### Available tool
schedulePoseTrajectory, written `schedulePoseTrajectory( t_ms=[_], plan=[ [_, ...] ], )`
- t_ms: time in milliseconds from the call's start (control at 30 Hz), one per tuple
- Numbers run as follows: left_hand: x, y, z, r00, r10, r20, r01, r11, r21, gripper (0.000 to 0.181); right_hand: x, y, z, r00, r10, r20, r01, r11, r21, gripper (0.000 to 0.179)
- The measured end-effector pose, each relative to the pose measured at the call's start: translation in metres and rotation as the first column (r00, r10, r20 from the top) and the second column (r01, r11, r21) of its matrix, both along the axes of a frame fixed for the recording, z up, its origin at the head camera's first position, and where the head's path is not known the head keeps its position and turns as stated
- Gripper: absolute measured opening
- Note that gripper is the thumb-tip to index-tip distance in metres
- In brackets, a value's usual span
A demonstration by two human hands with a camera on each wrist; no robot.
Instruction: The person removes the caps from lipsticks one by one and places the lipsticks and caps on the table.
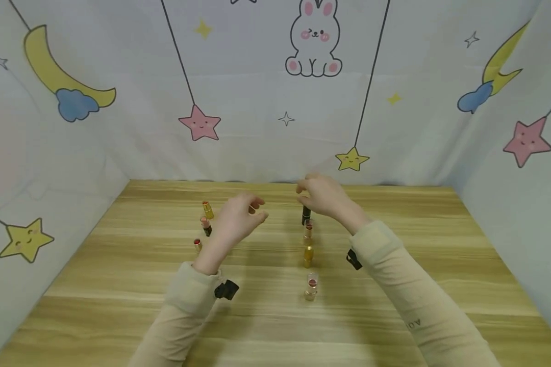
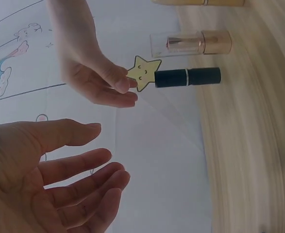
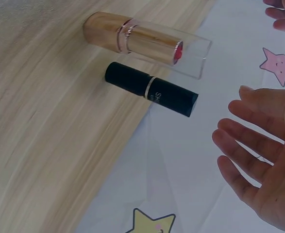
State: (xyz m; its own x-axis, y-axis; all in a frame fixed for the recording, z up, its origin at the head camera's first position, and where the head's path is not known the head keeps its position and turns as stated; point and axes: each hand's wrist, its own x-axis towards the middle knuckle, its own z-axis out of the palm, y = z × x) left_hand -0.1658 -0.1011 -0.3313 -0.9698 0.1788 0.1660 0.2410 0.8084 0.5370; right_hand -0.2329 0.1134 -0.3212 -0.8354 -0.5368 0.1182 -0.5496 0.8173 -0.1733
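My right hand (image 1: 323, 195) hovers just above a closed black lipstick (image 3: 152, 88) standing upright, its fingers loosely bent and apart from it. Nothing is in that hand. Directly before the black lipstick stands a rose-gold lipstick (image 1: 308, 233) with a clear cap. My left hand (image 1: 236, 219) is raised over the middle left of the table, palm inward, thumb and fingers spread and holding nothing. Beside it stand uncapped lipsticks: a gold one (image 1: 208, 210) with a red tip, a black one (image 1: 206, 227) with a pinkish tip, and a red-tipped one (image 1: 198, 245) partly hidden by the left arm.
Nearer me in the right row stand a gold lipstick (image 1: 308, 257) and a clear-capped lipstick (image 1: 310, 288). The wood-grain table (image 1: 266, 326) ends at a white patterned curtain (image 1: 257, 153) behind, with similar cloth on both sides. Black camera mounts (image 1: 226, 289) hang at the wrists.
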Motion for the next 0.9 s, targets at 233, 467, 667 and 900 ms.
schedulePoseTrajectory(
  t_ms=[233,467,667,900],
  plan=[
    [-0.008,0.029,-0.015,0.998,-0.059,0.027,0.059,0.998,0.002,0.028,-0.001,0.013,-0.009,1.0,-0.014,0.013,0.015,1.0,-0.017,0.026],
    [-0.016,0.047,-0.03,0.995,-0.077,0.062,0.077,0.997,0.017,0.031,-0.004,0.02,-0.019,0.999,-0.036,0.035,0.037,0.999,-0.03,0.028],
    [-0.026,0.057,-0.044,0.991,-0.09,0.099,0.083,0.993,0.079,0.035,-0.005,0.024,-0.028,0.999,-0.028,0.034,0.029,0.999,-0.046,0.027],
    [-0.035,0.063,-0.057,0.991,-0.094,0.095,0.085,0.992,0.098,0.037,-0.008,0.027,-0.035,1.0,-0.006,0.023,0.008,0.998,-0.065,0.027]
  ],
)
